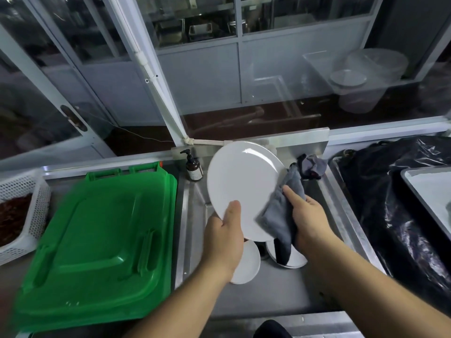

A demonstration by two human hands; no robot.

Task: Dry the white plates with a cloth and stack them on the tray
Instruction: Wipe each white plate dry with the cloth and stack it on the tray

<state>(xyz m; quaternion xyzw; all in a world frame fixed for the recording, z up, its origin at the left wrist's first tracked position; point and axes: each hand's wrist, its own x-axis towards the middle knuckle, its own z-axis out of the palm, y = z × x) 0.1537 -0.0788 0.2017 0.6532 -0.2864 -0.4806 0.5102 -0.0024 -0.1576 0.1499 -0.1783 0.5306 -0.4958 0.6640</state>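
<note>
Over a steel sink [324,191], a person's left hand [223,237] grips a white plate [241,189] at its 7 o'clock rim, thumb on the face and the other fingers hidden behind, holding it tilted up on edge. The right hand [308,215] holds a grey cloth [280,211] folded round the plate's 4 o'clock edge, thumb pressing the cloth on the face, fingers curled behind.

The step in hand looks like drying this plate. Done well, the cloth would stay wrapped over both faces while the left hand turns the rim through it, so the patch under the left thumb is wiped too; a wet rim held by one edge could slip.

Two more plates [246,262] lie in the sink at 6 o'clock, directly under the held one, so a drop would strike them. A second cloth [313,164] lies on the sink's back ledge at 1 o'clock and a pump bottle [194,168] stands at 11 o'clock, close to the plate's top edge.

The tray [429,191] sits at 3 o'clock, on black plastic sheeting [380,191], well apart and only partly in view; the way across the sink's right wall looks open. A green lid [102,240] fills the 9 o'clock side beside a white basket [22,215].
</note>
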